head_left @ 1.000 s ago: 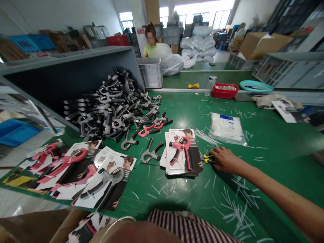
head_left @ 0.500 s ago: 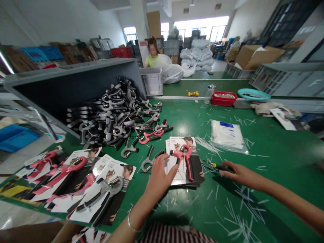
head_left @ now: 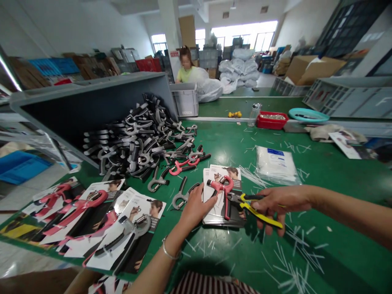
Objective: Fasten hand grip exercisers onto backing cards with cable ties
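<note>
A pink and black hand grip exerciser (head_left: 221,185) lies on a printed backing card (head_left: 211,212), on top of a small stack of cards. My left hand (head_left: 196,210) is closed at the left edge of the card, its thumb pressing on the exerciser's handle. In my right hand (head_left: 275,202) are pliers (head_left: 254,210) with yellow and black handles. Their jaws reach over the right side of the card, beside the exerciser's right handle; whether they touch anything is unclear. A grey hand grip exerciser (head_left: 182,196) rests just left of my left hand.
A grey crate (head_left: 92,83) on its side spills many grey exercisers (head_left: 137,143). Carded exercisers (head_left: 122,232) overlap at the left. A bag of white cable ties (head_left: 275,163), loose strips (head_left: 294,269), a red tray (head_left: 272,120) and a teal dish (head_left: 308,115) lie rightward. A co-worker (head_left: 185,69) sits beyond.
My right hand has taken the pliers up from the table and brought them left to the card, with the jaws over it. My left hand stays at the card's left edge.
</note>
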A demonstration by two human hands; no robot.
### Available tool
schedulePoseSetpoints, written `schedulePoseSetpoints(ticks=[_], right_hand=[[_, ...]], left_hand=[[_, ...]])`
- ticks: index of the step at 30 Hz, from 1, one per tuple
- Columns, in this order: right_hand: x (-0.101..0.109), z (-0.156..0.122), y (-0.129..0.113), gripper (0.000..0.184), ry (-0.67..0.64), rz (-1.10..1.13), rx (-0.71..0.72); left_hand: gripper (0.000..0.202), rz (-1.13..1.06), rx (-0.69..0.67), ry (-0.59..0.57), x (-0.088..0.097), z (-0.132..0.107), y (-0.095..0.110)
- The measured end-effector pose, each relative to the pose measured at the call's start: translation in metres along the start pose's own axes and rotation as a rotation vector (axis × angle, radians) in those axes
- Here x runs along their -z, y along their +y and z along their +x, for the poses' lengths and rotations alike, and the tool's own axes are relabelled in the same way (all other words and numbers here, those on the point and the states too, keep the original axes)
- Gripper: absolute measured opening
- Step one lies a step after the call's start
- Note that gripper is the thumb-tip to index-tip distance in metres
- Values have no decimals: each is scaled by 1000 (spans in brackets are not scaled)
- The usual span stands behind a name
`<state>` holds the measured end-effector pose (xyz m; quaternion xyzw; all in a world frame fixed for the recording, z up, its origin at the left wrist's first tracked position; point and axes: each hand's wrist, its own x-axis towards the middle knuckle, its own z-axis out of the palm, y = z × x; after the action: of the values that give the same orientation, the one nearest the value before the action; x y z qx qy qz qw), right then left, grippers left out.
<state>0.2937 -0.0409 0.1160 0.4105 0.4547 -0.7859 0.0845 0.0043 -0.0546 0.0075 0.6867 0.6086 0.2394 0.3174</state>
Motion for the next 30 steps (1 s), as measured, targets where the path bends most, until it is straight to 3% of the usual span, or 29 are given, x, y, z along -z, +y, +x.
schedulePoseSetpoints(ticks=[5,11,14,18,20,23,26,27,30], right_hand=[[9,13,-15,47,-118,-48,-77],[16,21,-29,48,-186,-53,-158],[17,25,-32,43,-155,-45,-203],[8,33,-19,40,-6,-53,-170],[-1,37,-9,40,147,-226,-115],[-13,37,3,36,404,-741,41],[-15,33,15,28,508,-1220,186],[-13,32,18,31,549,-1361,220],[-5,31,27,65,758,-1750,331]], left_hand=[[68,-16,-34,18,-2,2,-3],[73,-37,-46,39,-5,2,-10],[74,-34,-35,32,-4,1,-10],[73,-40,-46,26,-2,-1,-7],[71,-42,-53,16,-1,-1,-7],[72,-53,-25,-6,1,-1,-7],[68,-78,-18,-17,3,0,-7],[65,-77,-26,-13,4,0,-7],[58,-55,-45,7,7,-1,-4]])
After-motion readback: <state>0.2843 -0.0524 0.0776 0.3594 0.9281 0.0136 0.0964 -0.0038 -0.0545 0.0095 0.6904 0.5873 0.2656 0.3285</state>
